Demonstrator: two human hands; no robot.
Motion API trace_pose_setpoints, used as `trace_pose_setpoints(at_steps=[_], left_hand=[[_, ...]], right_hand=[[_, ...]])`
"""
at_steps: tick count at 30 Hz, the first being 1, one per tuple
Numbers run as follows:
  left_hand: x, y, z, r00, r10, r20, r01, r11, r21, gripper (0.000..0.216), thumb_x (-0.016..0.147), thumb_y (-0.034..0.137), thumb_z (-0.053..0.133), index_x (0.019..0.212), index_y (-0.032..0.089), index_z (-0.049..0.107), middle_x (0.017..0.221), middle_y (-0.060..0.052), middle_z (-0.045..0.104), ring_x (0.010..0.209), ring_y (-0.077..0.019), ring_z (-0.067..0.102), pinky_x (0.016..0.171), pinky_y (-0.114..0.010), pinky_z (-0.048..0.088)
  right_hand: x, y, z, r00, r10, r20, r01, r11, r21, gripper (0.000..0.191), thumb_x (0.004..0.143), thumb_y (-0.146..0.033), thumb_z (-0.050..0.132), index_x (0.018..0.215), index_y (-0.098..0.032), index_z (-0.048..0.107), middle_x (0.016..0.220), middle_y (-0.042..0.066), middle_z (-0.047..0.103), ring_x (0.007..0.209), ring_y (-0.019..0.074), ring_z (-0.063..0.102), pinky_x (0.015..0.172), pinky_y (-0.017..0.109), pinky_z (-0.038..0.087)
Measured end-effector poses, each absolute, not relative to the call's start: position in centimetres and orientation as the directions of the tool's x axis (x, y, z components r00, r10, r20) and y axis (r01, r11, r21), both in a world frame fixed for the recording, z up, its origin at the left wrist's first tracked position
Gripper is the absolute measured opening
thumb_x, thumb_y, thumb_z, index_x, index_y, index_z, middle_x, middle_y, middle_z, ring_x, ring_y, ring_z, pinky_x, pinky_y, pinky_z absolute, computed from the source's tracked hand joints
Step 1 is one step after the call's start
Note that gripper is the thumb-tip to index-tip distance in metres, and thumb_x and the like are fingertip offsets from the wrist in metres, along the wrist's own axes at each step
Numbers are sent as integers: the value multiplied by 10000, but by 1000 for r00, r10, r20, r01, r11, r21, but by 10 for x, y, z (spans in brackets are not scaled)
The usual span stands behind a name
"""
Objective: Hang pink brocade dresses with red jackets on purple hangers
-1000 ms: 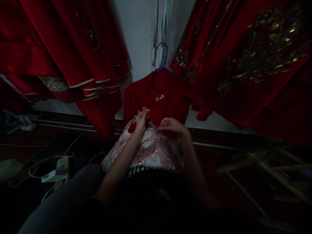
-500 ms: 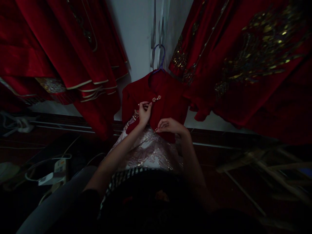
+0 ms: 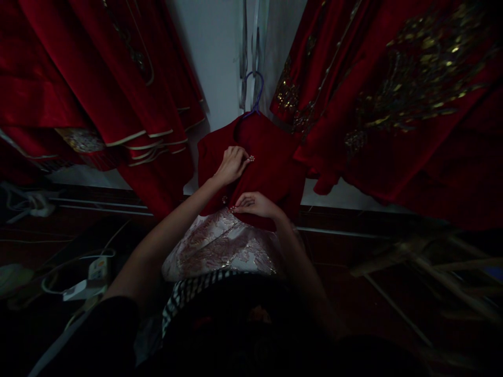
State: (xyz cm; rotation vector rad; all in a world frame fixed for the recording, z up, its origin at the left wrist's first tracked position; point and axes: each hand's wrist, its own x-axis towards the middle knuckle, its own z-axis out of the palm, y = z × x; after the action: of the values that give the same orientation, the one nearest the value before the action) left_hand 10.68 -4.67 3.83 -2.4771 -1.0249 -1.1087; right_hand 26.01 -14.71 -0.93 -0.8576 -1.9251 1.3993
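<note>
A short red jacket (image 3: 271, 152) hangs on a purple hanger (image 3: 259, 97) in front of me, above a pale pink brocade skirt (image 3: 243, 248) with a metallic sheen. On the jacket's chest, my left hand (image 3: 232, 163) is closed, its fingertips pinching a small beaded clasp (image 3: 252, 158). Lower down, near the hem, my right hand (image 3: 257, 204) pinches another beaded clasp (image 3: 232, 209) between thumb and finger. A small round bead ornament (image 3: 225, 199) shows on the jacket's left front, below my left wrist. The light is dim, so fine detail of the clasps is hard to make out.
Red garments with pale piping (image 3: 133, 120) hang at the left, and red gowns with gold sequins (image 3: 424, 63) at the right. A white power strip (image 3: 92, 280) with cords lies lower left. Wooden bars (image 3: 416, 256) stand lower right. Behind is a pale wall (image 3: 212, 63).
My left hand has moved up and right to the upper beaded clasp. My right hand has shifted left along the hem, still pinching the lower clasp, and the jacket front has moved with it.
</note>
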Motion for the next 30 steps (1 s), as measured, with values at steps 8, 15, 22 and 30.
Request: trace_pose_setpoints(at_steps=[8,15,22,30], left_hand=[[102,-42,46,667,372,646,689,-638,-344,258,956,252,348,999,173,590,936,-70,612,994,-210,520,1073,-433,301],[108,-49,47,328,597,733,876,-483,2,357,932,261,350,1200,109,532,1114,-171,594,1159,-300,492,1098,-524,236],[85,-49,42,-108,689,717,847,-313,429,626,852,197,454,1438,111,252,1525,-211,178,1440,-342,135,1158,-555,125],[22,-15,67,-153,828,539,876,-139,462,508,787,152,481,1294,146,507,1246,-205,556,1229,-372,483,1015,-516,381]], right_hand=[[240,-145,25,-293,858,421,-6,439,-898,325,792,-474,635,977,-208,648,1092,63,679,1030,178,632,968,344,489],[213,-69,57,48,853,520,198,502,-842,639,897,-587,399,1362,-149,398,1403,157,466,1312,223,449,1117,395,348],[230,-49,45,288,828,481,647,203,-735,862,905,-608,337,1457,30,155,1504,303,226,1434,339,210,1136,498,219],[324,-11,66,287,776,561,787,142,-600,721,962,-538,120,1156,-6,567,1141,288,619,1119,311,599,981,441,412]])
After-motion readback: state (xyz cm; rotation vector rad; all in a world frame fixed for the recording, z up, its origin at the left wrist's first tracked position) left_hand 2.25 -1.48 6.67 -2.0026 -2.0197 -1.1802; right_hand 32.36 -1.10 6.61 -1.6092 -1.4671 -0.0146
